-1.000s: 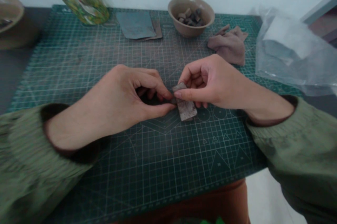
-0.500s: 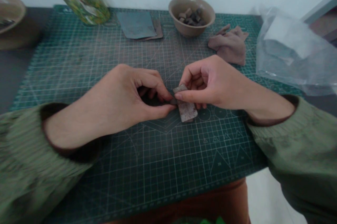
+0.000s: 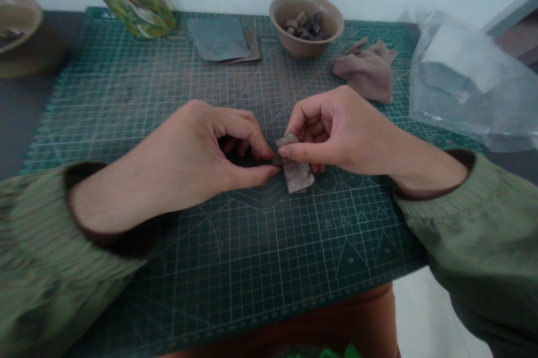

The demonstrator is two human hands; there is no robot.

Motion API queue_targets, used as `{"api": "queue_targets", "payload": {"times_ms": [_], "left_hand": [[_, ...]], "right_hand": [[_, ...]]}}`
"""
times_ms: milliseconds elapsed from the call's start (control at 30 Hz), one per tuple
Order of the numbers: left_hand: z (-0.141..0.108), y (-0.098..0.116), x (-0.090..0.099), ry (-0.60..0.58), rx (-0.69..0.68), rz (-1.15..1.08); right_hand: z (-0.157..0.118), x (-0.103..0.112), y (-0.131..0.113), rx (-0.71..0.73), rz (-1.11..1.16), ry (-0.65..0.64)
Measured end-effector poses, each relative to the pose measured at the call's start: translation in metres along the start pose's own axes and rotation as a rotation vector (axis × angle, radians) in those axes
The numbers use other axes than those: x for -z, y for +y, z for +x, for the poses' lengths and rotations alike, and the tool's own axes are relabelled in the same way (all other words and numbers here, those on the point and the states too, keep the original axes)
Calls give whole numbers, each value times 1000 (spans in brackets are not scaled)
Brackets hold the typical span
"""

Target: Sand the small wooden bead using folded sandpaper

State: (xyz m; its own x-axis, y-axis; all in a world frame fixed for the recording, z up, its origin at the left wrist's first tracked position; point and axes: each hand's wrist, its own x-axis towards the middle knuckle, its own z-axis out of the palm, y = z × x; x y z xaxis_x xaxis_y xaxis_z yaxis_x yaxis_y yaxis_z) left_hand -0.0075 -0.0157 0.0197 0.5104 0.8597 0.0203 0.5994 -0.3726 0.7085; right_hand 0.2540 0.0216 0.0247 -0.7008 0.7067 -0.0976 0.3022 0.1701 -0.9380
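Strip (image 3: 297,176) of mottled grey-brown stuff, likely worn sandpaper, sits just right of centre on the cutting mat (image 3: 218,274), held at or just above the surface; which, I cannot tell. Its long axis runs near to far with a slight lean, the upper end pointing toward the far edge and a little left of the bowl.

Closest in, the left hand (image 3: 197,156) has its grip clamped on a small dark piece (image 3: 275,161), thumb beneath and fingers curled over, right against the strip's left edge. The right hand (image 3: 340,134) pinches the strip's upper part, thumb across the face and fingers curled behind.

The dark piece is tiny, so any easing of pressure could let it slip from the fingertips and drop. The strip, held only near one end, could also swivel under the thumb.

Along the far edge lie the sheets (image 3: 218,38), bowl (image 3: 306,47) of dark chunks (image 3: 303,26) and cloth (image 3: 365,72). A plastic bag (image 3: 466,83) sits over the right corner — a bottle (image 3: 130,2) stands at the far left.
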Motion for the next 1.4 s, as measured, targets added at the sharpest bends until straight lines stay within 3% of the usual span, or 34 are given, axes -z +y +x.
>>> {"api": "queue_targets", "payload": {"times_ms": [1400], "left_hand": [[0, 2, 0, -18, 23, -6]], "right_hand": [[0, -3, 0, -2, 29, 9]]}}
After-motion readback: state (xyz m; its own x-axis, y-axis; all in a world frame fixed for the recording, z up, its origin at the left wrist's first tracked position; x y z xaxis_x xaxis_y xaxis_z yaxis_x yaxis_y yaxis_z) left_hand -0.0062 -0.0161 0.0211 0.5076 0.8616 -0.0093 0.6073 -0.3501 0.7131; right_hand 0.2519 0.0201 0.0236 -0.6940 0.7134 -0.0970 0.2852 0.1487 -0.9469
